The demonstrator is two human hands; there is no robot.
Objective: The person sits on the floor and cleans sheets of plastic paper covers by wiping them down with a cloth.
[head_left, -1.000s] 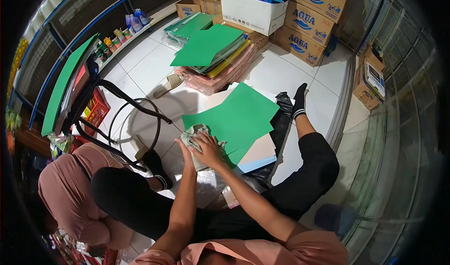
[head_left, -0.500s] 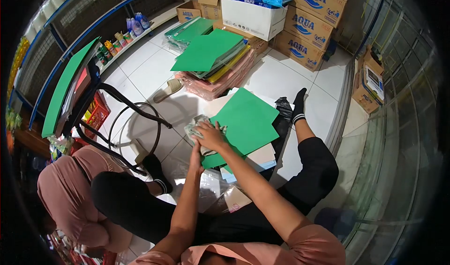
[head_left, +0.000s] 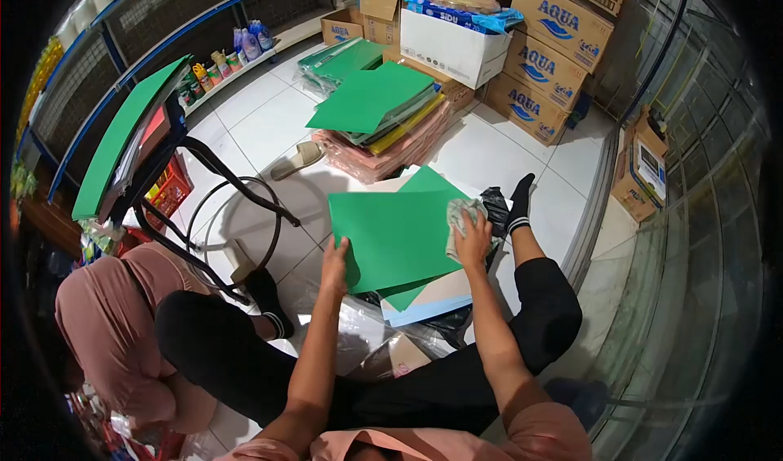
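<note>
A green cardboard sheet (head_left: 387, 241) lies in front of me, slightly turned, over another green sheet (head_left: 428, 182) and some pale and blue sheets (head_left: 436, 300). My left hand (head_left: 334, 263) grips its left edge, thumb on top. At the right edge, my right hand (head_left: 473, 239) is closed over a crumpled whitish cloth (head_left: 454, 231), pressed against the sheet. Black plastic (head_left: 495, 206) shows beside and under the pile.
Beyond the pile stands a stack of green, yellow and pink sheets (head_left: 375, 102). AQUA cartons (head_left: 542, 61) and a white box (head_left: 449, 45) stand behind it. To the left are a black-framed chair (head_left: 204, 155) bearing folders, a slipper (head_left: 298, 159) and a seated person in pink (head_left: 114, 322).
My right hand has moved right with the cloth, from the left side of the pile to its right edge. The top green sheet has turned, and my left hand now holds its left edge.
</note>
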